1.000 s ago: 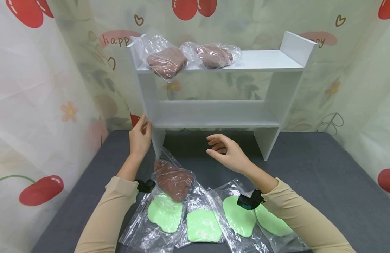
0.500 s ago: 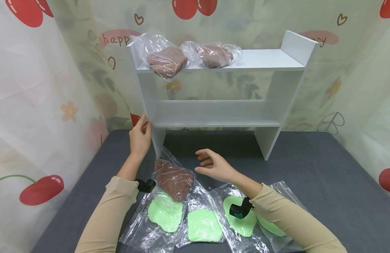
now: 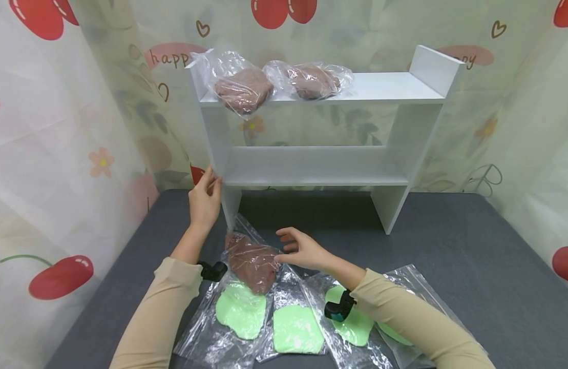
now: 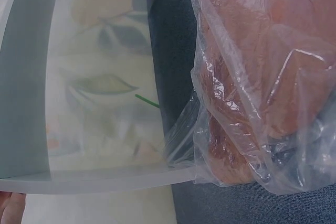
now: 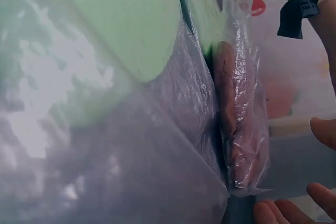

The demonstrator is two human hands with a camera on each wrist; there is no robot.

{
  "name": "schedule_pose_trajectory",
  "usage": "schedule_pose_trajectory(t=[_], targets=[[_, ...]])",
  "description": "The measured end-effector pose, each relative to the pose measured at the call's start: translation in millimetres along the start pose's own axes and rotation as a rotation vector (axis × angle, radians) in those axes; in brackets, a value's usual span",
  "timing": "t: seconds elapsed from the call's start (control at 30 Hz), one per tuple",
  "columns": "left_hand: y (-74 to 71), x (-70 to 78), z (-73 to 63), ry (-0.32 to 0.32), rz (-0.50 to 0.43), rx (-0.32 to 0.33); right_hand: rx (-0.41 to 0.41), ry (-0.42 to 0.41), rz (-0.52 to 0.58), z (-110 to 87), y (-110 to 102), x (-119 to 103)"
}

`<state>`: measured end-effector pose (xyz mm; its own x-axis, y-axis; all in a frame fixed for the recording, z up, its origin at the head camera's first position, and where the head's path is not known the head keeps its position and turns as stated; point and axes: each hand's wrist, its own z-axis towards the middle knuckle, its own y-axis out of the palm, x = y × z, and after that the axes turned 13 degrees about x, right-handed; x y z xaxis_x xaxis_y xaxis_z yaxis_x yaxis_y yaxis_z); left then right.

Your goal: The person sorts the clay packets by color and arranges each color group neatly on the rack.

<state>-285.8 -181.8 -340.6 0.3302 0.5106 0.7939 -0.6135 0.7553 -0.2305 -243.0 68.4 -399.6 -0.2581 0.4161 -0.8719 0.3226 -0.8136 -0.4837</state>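
My left hand (image 3: 204, 202) is at the left side panel of a white two-tier shelf (image 3: 316, 166), fingertips touching the panel's front edge from outside. In the left wrist view a few fingertips (image 4: 11, 207) show past that edge. A clear plastic bag with a brown doughy lump (image 3: 253, 261) lies before the shelf's left foot, overlapping a bag of flat green dough (image 3: 241, 310). My right hand (image 3: 304, 251) holds nothing; its fingers are spread and loosely bent, with the thumb tip right at the brown bag's right edge. The right wrist view shows this bag (image 5: 244, 129) edge-on, close by.
Two bagged brown lumps (image 3: 244, 91) sit on the shelf's top board at the left. Along the front of the dark table (image 3: 454, 241) lie more bagged green slabs (image 3: 297, 328), partly under my right forearm. Patterned curtains (image 3: 81, 169) surround the table.
My right hand has moved left and down, from in front of the shelf's lower opening to the brown bag on the table. The left hand has stayed at the side panel.
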Motion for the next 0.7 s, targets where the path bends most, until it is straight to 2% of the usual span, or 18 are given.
schedule_pose_trajectory(t=[0.17, 0.7], targets=[[0.5, -1.6, 0.0, 0.007, -0.004, 0.005, -0.020, 0.040, 0.000, 3.2, 7, 3], [0.6, -2.3, 0.2, 0.016, -0.001, 0.002, -0.010, 0.118, -0.049, 14.6, 31, 7]])
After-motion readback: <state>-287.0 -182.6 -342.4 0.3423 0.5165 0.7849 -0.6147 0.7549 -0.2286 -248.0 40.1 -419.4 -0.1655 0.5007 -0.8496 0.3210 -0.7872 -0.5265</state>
